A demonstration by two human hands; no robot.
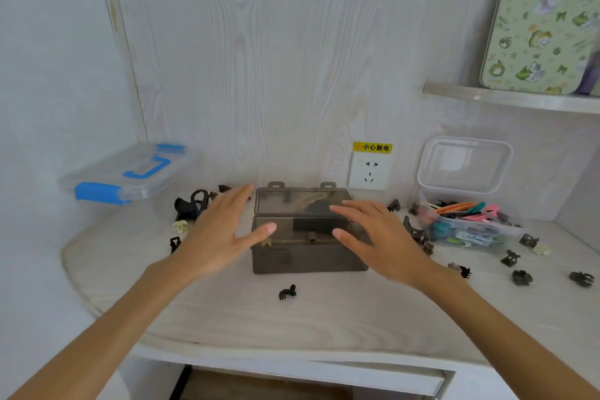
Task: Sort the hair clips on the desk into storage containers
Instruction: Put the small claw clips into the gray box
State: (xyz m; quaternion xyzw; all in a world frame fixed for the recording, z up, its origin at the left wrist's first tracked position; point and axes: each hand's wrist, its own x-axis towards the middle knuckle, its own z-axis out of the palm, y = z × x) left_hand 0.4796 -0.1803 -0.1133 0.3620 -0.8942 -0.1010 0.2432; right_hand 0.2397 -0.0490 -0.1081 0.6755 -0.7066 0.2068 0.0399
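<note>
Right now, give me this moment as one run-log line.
left hand: open | right hand: open | smoky box: between hands | black claw clip: loose, nearside

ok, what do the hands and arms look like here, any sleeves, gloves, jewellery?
Both are bare: the left hand and right hand wear no gloves, and no rings show. The forearms are uncovered down to the frame edge, with no sleeves, watch, bracelet or markings visible.

Desk [324, 318]: grey box [308, 256], clear tub [467, 230], clips [287, 292].

Head view, down over desk [227, 312]
</note>
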